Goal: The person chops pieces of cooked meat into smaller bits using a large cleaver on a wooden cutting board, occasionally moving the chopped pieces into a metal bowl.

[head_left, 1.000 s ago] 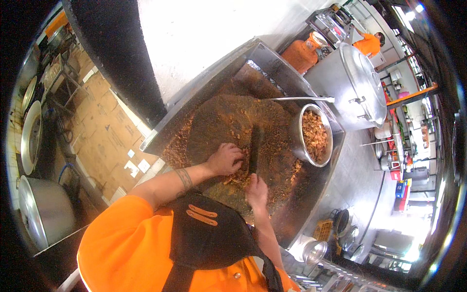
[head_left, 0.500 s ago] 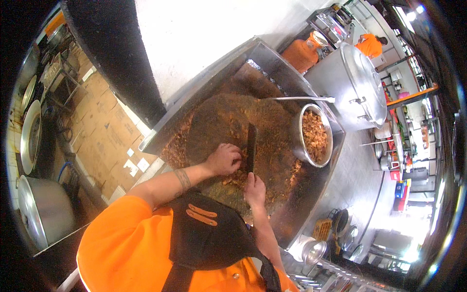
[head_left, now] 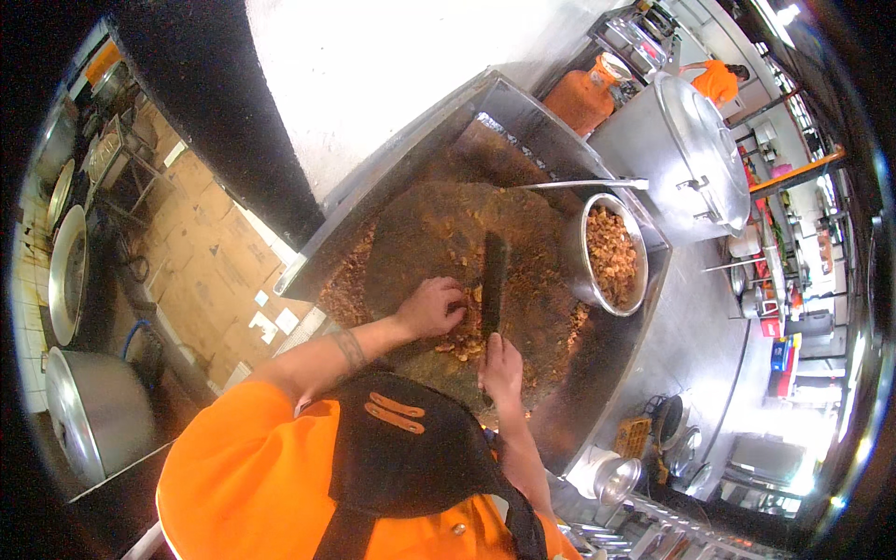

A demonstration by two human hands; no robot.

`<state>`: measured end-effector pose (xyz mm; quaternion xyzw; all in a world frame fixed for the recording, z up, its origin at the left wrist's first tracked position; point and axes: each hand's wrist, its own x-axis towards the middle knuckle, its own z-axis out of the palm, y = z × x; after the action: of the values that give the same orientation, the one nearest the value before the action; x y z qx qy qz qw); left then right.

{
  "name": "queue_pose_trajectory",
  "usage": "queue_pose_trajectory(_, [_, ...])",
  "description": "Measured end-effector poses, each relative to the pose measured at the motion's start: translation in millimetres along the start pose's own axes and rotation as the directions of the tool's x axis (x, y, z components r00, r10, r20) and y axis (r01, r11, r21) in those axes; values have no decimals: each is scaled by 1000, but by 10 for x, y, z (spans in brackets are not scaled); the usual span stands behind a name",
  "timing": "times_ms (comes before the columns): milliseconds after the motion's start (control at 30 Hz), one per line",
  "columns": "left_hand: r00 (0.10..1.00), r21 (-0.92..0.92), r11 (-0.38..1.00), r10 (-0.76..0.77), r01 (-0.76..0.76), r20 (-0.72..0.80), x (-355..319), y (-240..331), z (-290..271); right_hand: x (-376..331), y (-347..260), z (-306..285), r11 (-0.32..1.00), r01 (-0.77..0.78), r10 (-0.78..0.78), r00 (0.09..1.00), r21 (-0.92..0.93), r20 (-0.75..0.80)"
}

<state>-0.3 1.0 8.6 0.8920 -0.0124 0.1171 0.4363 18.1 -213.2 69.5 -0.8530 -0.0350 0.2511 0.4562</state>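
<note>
A wide dark cleaver (head_left: 492,289) is in my right hand (head_left: 502,369), whose fingers wrap its handle. Its blade points away from me over a round, dark chopping block (head_left: 411,224). Left of the blade, my left hand (head_left: 432,308) rests low on the block with curled fingers; whatever lies under the fingertips is hidden. Small brown chopped pieces, apparently meat (head_left: 462,347), lie between the hands and along the blade. To the right of the block, a round metal bowl (head_left: 644,271) holds more browned chopped pieces.
The block sits inside a high-walled metal trough (head_left: 350,210). A long metal utensil handle (head_left: 597,184) lies across behind the bowl. Beyond stand a large lidded pot (head_left: 644,149) and an orange gas cylinder (head_left: 579,101). A person in orange (head_left: 717,82) is far right. More pots (head_left: 103,411) stand left.
The cleaver's blade has turned, showing more of its flat face, and more chopped pieces show beside it. Both hands keep nearly the same places. The whole view has shifted slightly.
</note>
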Motion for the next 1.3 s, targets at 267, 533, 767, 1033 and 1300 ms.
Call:
queue_pose_trajectory(267, [999, 36, 999, -24, 22, 49, -100, 20, -82, 159, 457, 92, 980, 108, -116, 993, -168, -35])
queue_pose_trajectory(533, [989, -19, 994, -101, 103, 104, -76, -77, -110, 7, -270, -131, 969, 177, -196, 975, -175, -101])
queue_pose_trajectory(767, [995, 50, 997, -62, 58, 78, 24, -24, -40, 486, 232, -83, 958, 91, -127, 985, -271, -120])
queue_pose_trajectory(1033, [985, -21, 993, 117, -115, 126, 125, -78, 201, 319, 517, -10, 996, 8, -16, 996, -85, -86])
queue_pose_trajectory(1300, [979, -60, 994, -78, 91, 188, 165, 8, 56, 61, 22, -116, 986, 163, -164, 979, -18, -120])
